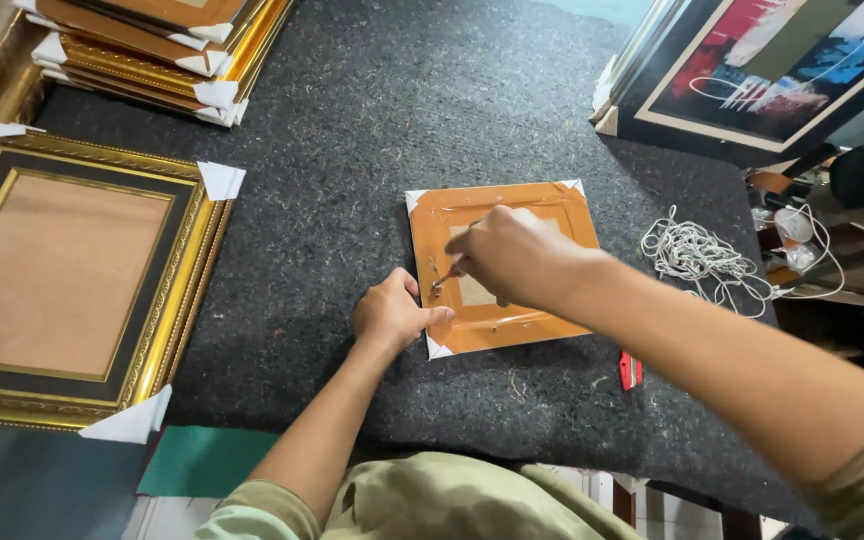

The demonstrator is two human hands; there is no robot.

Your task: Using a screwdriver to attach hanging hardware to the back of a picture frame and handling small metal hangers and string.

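pressure and alignment are what i judge this step to depend on: my right hand (512, 255) is curled closed around a small tool (444, 277), a slim shaft whose tip meets the back of the small frame (497, 265) near its left edge, and i would keep that shaft upright and the force straight down so the tip does not skid across the glossy orange tape that covers the backing. my left hand (392, 313) is loosely closed, thumb out along the frame's lower left corner, holding nothing but pressing against the frame's edge to brace it; i would keep it there, clear of the tool tip, since the two hands are very close together. what the tip bears on, whether a screw or an eyelet, is too small for me to tell. the small frame lies face down on the dark felt table (352, 120), roughly centred, directly under my right hand and touching my left, with white corner guards at its corners. a tangle of white cord (697, 255) lies on the felt to the right of the frame, near but not touching it, and a small red object (630, 370) sits below the frame's right corner. a large gold frame (187, 260) lies well apart to the left, and stacked frames (162, 50) rest at the far left corner.
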